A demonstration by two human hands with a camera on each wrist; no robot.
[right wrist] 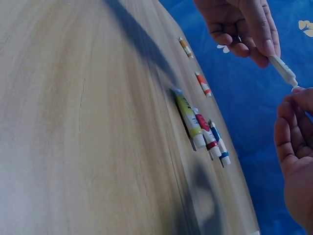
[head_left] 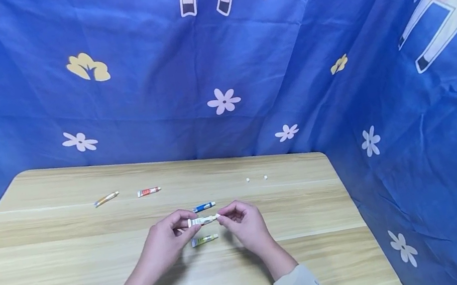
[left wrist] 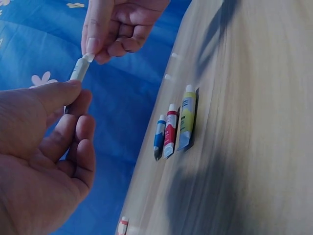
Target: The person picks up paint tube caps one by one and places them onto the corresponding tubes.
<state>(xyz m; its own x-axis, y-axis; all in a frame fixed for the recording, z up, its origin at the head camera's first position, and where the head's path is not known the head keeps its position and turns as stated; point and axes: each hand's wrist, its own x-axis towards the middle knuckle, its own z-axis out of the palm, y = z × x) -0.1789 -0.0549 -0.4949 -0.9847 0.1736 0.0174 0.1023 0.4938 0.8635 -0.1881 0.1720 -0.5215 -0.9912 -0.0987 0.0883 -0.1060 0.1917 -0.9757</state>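
Note:
My left hand holds a small white paint tube between thumb and fingers, above the table. The thumb and fingertips of my right hand pinch the white cap at the tube's right end. Below the hands, a blue tube, a red tube and a yellow-green tube lie side by side on the wood. In the head view the white tube mostly hides that red one. Whether the cap is still threaded on the nozzle is too small to tell.
Farther back on the wooden table lie an ochre tube and an orange-red tube. Two tiny white pieces, like caps, sit at the back right. A blue patterned cloth hangs behind and to the right.

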